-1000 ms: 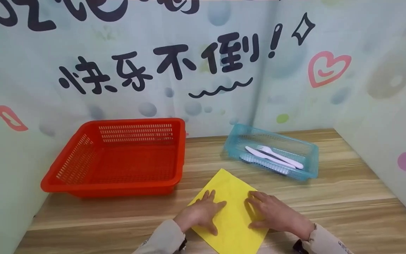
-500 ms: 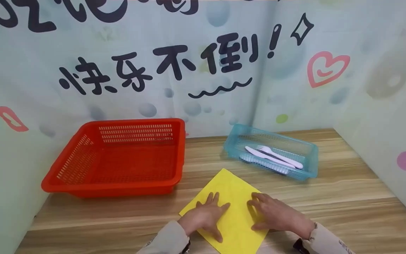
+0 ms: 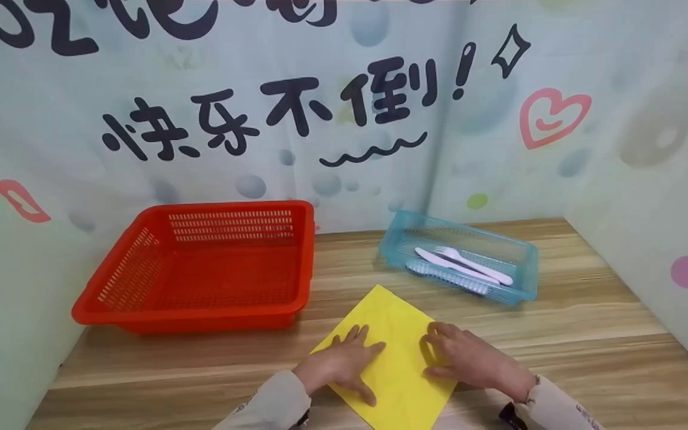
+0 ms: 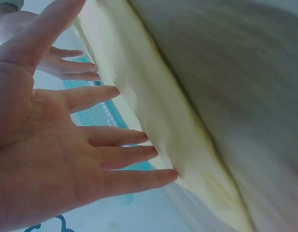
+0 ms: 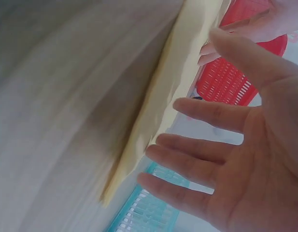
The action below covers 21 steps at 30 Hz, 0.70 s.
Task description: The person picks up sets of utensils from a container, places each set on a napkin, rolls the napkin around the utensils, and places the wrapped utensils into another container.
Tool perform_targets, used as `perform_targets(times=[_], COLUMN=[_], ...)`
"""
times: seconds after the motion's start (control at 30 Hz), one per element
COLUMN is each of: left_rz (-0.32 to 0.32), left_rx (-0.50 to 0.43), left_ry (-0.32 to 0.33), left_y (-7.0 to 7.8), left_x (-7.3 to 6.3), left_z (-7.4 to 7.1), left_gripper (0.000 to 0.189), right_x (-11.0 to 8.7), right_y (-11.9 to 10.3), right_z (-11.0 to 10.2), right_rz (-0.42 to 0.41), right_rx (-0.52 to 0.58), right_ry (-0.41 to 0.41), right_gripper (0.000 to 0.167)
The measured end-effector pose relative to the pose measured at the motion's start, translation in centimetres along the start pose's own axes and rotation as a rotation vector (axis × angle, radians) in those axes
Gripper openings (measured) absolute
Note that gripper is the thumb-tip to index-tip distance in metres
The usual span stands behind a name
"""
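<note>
Head view: left hand (image 3: 341, 363) and right hand (image 3: 466, 357), grasping nothing, touch a yellow sheet (image 3: 395, 325); even pressure should serve best.

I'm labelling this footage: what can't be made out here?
Yellow sheet, near corner: head view, cut off by bottom edge.
Yellow sheet beneath left hand and right hand: head view, covered by them.
Top writing: head view, cut by top edge.
Dark item by right sleeve: head view, sleeve partly covers it.
</note>
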<state>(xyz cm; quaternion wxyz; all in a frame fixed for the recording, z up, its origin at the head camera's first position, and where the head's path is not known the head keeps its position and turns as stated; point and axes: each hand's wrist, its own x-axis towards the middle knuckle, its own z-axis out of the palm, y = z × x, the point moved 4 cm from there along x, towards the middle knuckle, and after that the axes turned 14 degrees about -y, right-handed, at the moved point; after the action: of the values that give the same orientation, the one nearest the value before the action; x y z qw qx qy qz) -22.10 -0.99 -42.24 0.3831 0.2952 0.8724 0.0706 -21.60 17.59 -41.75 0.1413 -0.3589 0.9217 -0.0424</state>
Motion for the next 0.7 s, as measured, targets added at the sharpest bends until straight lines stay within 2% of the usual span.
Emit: perform_targets(times=[0.13,0.33,0.4,0.57,0.7], left_rz=[0.014,0.077,0.112,0.208,0.273], left_rx=[0.021,0.035,0.006,-0.131,-0.197], left_ry=[0.072,0.259,0.319,0.459,0.585], left_y=[0.2,1.0,1.1,1.2,1.4], left_x=[-0.1,0.0,0.0,0.3,0.9], left_z=[-1.1,-4.0,-5.1,-7.8,-9.4], left_gripper=[0.080,0.067,0.063,0.051,0.043], right_x=[-0.1,0.3,0.6,1.2,2.0], right_y=[0.2,0.6,0.9,2.3,4.0], right_z=[-0.6,-1.9,-2.5,-4.8,-7.0], right_rz=[-0.010,-0.049,-0.047,0.041,0.111], right_rx=[-0.006,-0.017,-0.024,0.015,0.090], right_ry=[0.046,0.173,0.245,0.395,0.451], right_gripper=[0.049,0.039,0.034,0.023,0.016])
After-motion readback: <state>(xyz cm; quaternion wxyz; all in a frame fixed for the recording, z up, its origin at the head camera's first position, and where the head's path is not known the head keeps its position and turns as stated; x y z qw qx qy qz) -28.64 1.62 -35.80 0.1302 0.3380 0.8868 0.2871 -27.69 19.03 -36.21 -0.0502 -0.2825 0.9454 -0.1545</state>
